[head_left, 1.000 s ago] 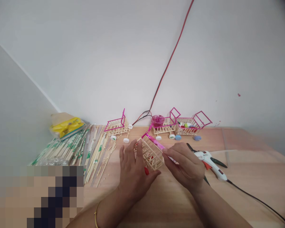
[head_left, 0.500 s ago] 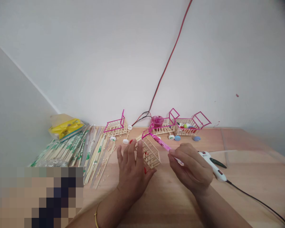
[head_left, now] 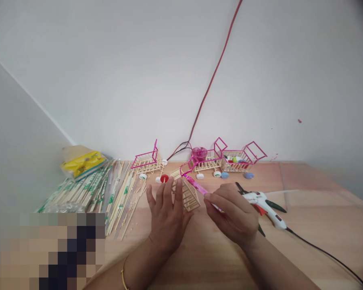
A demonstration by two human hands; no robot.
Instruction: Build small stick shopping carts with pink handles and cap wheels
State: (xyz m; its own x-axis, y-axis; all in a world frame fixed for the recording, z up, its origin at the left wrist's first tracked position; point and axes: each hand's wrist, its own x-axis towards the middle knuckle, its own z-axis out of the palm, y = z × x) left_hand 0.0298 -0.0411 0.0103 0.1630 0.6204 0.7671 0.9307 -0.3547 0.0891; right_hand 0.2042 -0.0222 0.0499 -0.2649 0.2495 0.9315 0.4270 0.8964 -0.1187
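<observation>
Cart (head_left: 190,196) held; green-printed wrappers (head_left: 87,184) illegible.

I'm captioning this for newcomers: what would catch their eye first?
Probably the three magenta-rimmed stick carts standing along the wall. Next, the pink-smeared tool in the right hand, angled toward a fourth cart at the left hand. Then the white glue gun on the table at right.

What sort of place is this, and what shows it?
Probably a small craft workspace: small openwork carts made of pale wooden sticks with magenta trim, bundled pale wooden sticks in green-printed wrappers, and what looks like a white plastic glue gun.
</observation>
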